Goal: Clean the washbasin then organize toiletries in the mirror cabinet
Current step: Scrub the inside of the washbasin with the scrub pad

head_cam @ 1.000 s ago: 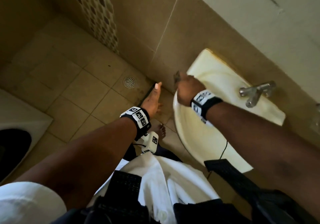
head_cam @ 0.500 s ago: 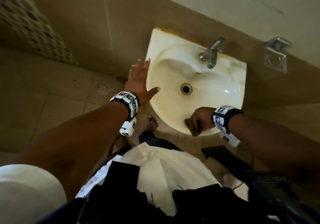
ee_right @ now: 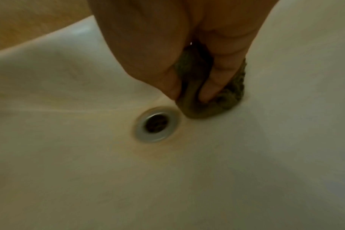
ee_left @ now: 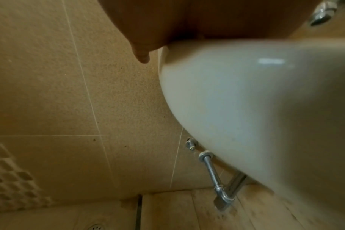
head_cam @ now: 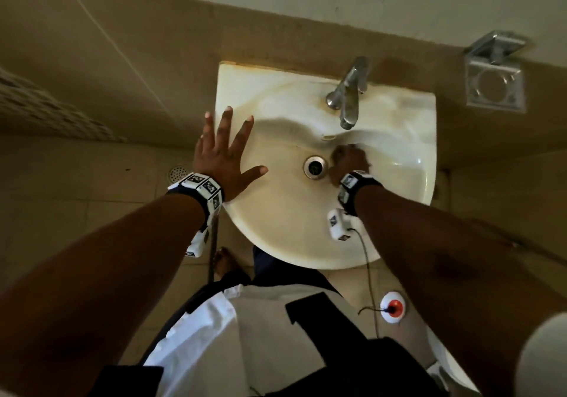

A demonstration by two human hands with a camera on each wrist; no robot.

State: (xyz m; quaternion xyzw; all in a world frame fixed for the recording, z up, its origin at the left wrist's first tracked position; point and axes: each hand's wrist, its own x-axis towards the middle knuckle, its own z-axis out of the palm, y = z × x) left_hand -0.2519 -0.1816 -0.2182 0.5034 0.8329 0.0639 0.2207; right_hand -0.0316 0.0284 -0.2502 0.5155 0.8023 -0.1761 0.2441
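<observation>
A cream washbasin (head_cam: 399, 126) hangs on the tiled wall, stained yellow around its metal drain (head_cam: 314, 167). My left hand (head_cam: 225, 148) lies flat with spread fingers on the basin's left rim; in the left wrist view the palm (ee_left: 207, 20) rests on the rim of the washbasin (ee_left: 256, 109). My right hand (head_cam: 349, 163) grips a dark green scouring pad (ee_right: 217, 99) and presses it into the bowl just right of the drain (ee_right: 157, 124). A chrome tap (head_cam: 349, 93) stands at the back of the basin. No mirror cabinet or toiletries are in view.
A metal holder (head_cam: 494, 80) is fixed to the wall right of the basin. Chrome pipes (ee_left: 215, 177) run under the bowl. A floor drain (head_cam: 177, 173) sits in the tiles at left. A white and red disc (head_cam: 392, 306) on a cable hangs by my body.
My right hand carried the pad from the basin's front rim into the bowl beside the drain. The left hand settled flat on the left rim. My view swung to centre over the basin.
</observation>
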